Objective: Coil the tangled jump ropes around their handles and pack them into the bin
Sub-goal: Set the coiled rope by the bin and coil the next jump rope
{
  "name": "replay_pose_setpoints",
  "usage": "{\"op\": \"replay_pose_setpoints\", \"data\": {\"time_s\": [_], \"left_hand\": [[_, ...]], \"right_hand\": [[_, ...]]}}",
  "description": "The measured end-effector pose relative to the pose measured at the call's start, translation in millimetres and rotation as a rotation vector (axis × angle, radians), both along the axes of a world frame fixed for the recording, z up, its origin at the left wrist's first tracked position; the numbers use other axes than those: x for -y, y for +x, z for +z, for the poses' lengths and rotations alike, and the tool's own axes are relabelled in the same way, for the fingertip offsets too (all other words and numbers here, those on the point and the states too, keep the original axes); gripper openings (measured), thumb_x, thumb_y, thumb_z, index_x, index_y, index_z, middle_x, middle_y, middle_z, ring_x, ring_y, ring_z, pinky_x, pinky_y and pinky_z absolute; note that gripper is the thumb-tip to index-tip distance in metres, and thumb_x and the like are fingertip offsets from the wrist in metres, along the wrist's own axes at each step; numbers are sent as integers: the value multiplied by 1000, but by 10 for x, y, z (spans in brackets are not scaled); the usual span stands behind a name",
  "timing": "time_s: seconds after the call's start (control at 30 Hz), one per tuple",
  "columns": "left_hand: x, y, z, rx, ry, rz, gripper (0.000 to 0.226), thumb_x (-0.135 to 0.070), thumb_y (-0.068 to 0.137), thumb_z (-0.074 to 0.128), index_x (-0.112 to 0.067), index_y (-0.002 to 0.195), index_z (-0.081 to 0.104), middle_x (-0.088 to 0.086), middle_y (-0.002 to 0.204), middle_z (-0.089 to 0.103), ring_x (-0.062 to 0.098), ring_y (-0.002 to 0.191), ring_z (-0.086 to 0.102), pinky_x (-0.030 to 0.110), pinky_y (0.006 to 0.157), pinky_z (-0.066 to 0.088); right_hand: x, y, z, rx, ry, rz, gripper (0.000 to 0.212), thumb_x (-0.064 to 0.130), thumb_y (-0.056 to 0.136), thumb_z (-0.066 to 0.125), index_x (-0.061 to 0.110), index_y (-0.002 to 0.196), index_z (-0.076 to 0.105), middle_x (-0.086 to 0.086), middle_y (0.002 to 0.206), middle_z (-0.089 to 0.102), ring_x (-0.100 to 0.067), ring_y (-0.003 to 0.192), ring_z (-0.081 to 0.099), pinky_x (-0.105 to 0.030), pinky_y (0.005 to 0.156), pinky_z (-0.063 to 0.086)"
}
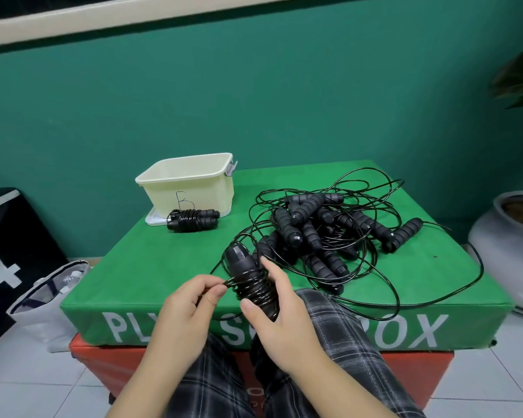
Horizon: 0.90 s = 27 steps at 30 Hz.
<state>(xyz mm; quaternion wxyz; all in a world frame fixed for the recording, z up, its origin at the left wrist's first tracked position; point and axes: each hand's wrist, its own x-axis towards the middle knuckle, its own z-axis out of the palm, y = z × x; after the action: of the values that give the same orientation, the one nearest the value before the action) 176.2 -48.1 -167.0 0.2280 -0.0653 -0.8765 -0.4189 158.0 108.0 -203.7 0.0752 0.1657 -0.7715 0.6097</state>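
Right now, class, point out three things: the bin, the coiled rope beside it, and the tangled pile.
bin (pixel 194 191), head view, on its front wall near the written letter.
coiled rope (pixel 192 220), head view, on the cord wound round its handles.
tangled pile (pixel 314 233), head view, on the heaped handles.

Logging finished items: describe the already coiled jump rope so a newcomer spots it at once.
Find the green foam box, then the cream bin marked "B". The coiled jump rope lies directly before it, a tight bundle, apart from the loose tangled pile.
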Motion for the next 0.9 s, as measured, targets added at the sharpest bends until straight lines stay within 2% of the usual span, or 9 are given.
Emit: {"op": "replay_pose_setpoints", "data": {"time_s": [0.1,0.2,0.3,0.4,0.5,0.57,0.73,0.83,0.9], "left_hand": [[11,-74,-71,71,112,46,12,-16,92,54,-21,82,56,-6,64,54,6,57,46,25,55,38],[-32,-126,-88,133,268,8,6,-13,91,55,-14,85,53,-5,65,48,2,54,43,16,52,35],[-58,-139,-115,184,311,-29,35,-51,86,55,-16,89,54,-8,70,54,4,62,47,18,58,38],[-65,-112,-140,237,257,-20,58,-78,73,32,-29,91,58,-13,59,60,1,58,49,18,55,39],[-73,-92,-143,266,179,8,53,-63,82,34,-20,91,62,-5,54,56,2,55,45,33,64,46],[-43,-95,-157,180,30,82,31,-39,93,41,-21,95,66,-11,77,62,1,72,53,17,71,46],[33,-66,-106,-123,-60,168,8,-20,86,62,-21,84,70,-9,75,57,0,78,54,8,65,37],[13,-88,-109,-49,85,74,15,-16,85,62,-31,83,65,-8,83,58,-1,85,54,4,72,36],[-15,-84,-112,-21,156,14,14,-20,84,58,-31,82,65,-14,91,59,-4,90,55,2,78,35]], "right_hand": [[-24,5,-18,16,-30,49,55,22,89,66,44,129,35,28,113,54,20,104,48,-1,82,34],[-23,1,-23,46,-84,96,50,28,87,65,43,127,38,19,118,58,11,107,53,-5,87,37],[-19,-33,-65,42,-139,112,50,43,81,59,38,128,43,13,118,62,4,111,55,-10,91,40],[-13,-53,-79,61,-171,137,52,50,80,54,35,129,43,10,110,69,-5,105,62,-17,88,46],[-22,-43,-36,48,-134,164,37,37,95,53,41,128,38,40,110,57,12,106,54,-6,88,38],[-21,-46,-20,58,-125,176,36,28,99,50,42,128,35,52,109,48,23,108,46,0,87,32],[16,-109,-83,93,-167,117,47,50,85,51,48,129,35,9,110,66,1,103,60,-16,91,42],[30,-115,-110,80,-179,104,54,59,79,50,43,130,38,9,118,65,-3,112,58,-28,101,43],[19,-108,-96,67,-181,97,48,54,84,50,43,130,39,19,120,62,1,117,53,-23,102,40]]}}
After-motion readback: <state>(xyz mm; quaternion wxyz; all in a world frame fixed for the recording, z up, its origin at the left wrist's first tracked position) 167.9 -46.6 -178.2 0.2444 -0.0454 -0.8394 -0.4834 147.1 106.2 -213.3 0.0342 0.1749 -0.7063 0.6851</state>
